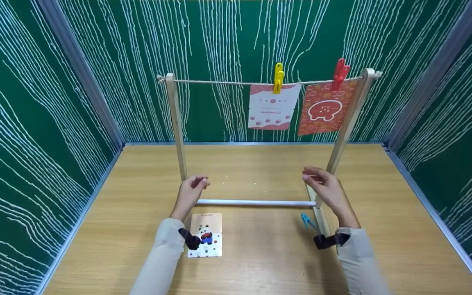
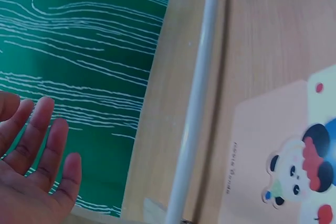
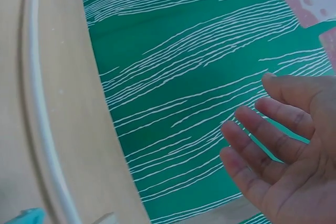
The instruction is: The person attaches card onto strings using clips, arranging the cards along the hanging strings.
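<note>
My left hand [image 1: 190, 191] hovers by the rack's left post, its fingers loosely bent around nothing. Below it a panda card [image 1: 205, 241] lies on the table, partly behind the wrist camera. Beside the right post my right hand [image 1: 327, 189] is raised, fingers relaxed and holding nothing. A blue clothespin [image 1: 307, 221] lies on the table below that hand. From the rope [image 1: 219, 82] hang a pink-and-white strawberry card [image 1: 273, 110] under a yellow clothespin [image 1: 278, 78] and a red bear card [image 1: 325, 110] under a red clothespin [image 1: 340, 73].
The wooden rack has a left post [image 1: 175, 123], a right post [image 1: 348, 123] and a white crossbar [image 1: 256, 203] low between them. Small white specks lie behind the crossbar on the table [image 1: 260, 164]. Green walls [image 1: 219, 110] with white lines enclose the back and sides.
</note>
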The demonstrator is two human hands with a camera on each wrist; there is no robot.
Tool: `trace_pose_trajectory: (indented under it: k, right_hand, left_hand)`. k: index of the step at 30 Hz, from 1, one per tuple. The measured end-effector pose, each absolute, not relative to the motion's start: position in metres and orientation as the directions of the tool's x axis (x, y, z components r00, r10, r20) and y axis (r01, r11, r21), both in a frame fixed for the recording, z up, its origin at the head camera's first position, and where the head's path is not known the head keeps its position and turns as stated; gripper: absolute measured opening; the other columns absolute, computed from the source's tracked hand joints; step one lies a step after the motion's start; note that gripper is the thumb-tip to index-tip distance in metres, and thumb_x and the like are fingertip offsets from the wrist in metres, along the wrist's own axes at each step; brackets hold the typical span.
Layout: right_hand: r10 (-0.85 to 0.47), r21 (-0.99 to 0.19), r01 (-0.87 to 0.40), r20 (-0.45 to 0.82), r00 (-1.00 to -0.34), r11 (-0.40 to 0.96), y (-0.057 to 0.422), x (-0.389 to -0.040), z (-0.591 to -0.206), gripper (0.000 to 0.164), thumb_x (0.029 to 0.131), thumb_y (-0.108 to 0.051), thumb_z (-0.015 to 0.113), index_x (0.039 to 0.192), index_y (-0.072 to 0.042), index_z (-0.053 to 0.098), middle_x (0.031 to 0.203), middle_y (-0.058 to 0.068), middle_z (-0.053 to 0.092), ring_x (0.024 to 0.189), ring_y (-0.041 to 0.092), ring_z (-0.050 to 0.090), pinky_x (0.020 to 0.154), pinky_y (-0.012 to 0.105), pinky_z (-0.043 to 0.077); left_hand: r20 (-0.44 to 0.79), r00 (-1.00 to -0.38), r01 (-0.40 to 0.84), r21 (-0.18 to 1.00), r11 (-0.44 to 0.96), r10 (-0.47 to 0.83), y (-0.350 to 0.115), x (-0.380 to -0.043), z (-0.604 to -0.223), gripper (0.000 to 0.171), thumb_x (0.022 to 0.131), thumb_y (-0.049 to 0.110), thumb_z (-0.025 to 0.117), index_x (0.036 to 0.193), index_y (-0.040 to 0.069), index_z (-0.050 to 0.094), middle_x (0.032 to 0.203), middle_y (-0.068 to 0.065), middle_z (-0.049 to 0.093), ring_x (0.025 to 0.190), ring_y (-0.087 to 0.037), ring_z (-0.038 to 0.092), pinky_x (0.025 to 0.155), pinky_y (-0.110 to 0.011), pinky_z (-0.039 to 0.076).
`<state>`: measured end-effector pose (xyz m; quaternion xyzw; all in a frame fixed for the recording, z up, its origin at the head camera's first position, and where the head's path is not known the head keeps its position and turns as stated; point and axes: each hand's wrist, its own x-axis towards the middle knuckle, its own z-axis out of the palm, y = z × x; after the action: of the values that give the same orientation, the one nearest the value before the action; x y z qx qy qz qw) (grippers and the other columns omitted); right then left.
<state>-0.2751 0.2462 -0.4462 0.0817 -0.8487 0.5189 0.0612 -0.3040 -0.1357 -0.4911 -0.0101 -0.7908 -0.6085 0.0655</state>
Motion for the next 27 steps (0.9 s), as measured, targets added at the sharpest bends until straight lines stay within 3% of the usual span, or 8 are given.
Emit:
trace_pose_trajectory:
  k: [6,10,15,19,27]
  right_hand:
    - [-0.079,-0.875,-0.148,0.126,-0.989,0.462,0.249,-0.27,-0.464,0.05,0.096,-0.035,0.057,0.134,-0.001,0.053,0.13,0.019,0.059,0.105,0.011,0.058,0.085,0.011,0.044]
    - [-0.084,-0.875,-0.113,0.083,-0.993,0.471,0.251,-0.267,-0.475,0.052,0.097,-0.036,0.056,0.135,-0.001,0.051,0.132,0.018,0.057,0.113,0.025,0.057,0.084,0.012,0.045]
    - [-0.076,-0.877,-0.081,0.05,-0.996,0.474,0.252,-0.265,-0.488,0.049,0.097,-0.033,0.057,0.133,0.001,0.053,0.13,0.021,0.058,0.108,0.021,0.06,0.081,0.014,0.047]
    - [-0.065,-0.876,-0.053,0.025,-0.998,0.479,0.253,-0.262,-0.499,0.047,0.096,-0.031,0.059,0.131,0.001,0.054,0.128,0.021,0.059,0.104,0.017,0.06,0.08,0.015,0.047]
    - [-0.067,-0.857,-0.011,-0.028,-0.997,0.516,0.257,-0.256,-0.518,0.051,0.097,-0.034,0.057,0.133,0.001,0.053,0.127,0.021,0.058,0.109,0.028,0.057,0.084,0.025,0.047]
  left_hand:
    - [0.093,-0.995,0.079,0.964,0.254,-0.043,-0.145,-0.297,-0.507,0.022,0.095,0.006,0.056,0.112,-0.008,0.062,0.096,-0.018,0.068,0.097,-0.037,0.062,0.081,-0.028,0.053]
    - [0.071,-0.997,0.059,0.965,0.255,-0.036,-0.151,-0.293,-0.518,0.026,0.095,0.009,0.057,0.114,-0.009,0.061,0.102,-0.023,0.066,0.094,-0.03,0.062,0.077,-0.023,0.051]
    - [0.056,-0.997,0.034,0.943,0.33,-0.056,-0.159,-0.289,-0.53,0.024,0.094,0.012,0.06,0.11,-0.006,0.064,0.098,-0.018,0.067,0.085,-0.014,0.058,0.073,-0.021,0.047]
    - [0.062,-0.997,0.036,0.914,0.403,-0.052,-0.164,-0.286,-0.536,0.021,0.093,0.012,0.061,0.105,-0.004,0.067,0.095,-0.013,0.066,0.083,-0.015,0.056,0.073,-0.024,0.046]
    - [-0.004,-0.999,-0.023,0.885,0.465,-0.042,-0.171,-0.28,-0.545,0.019,0.092,0.013,0.061,0.103,-0.001,0.067,0.091,-0.009,0.063,0.084,-0.018,0.054,0.073,-0.026,0.044]
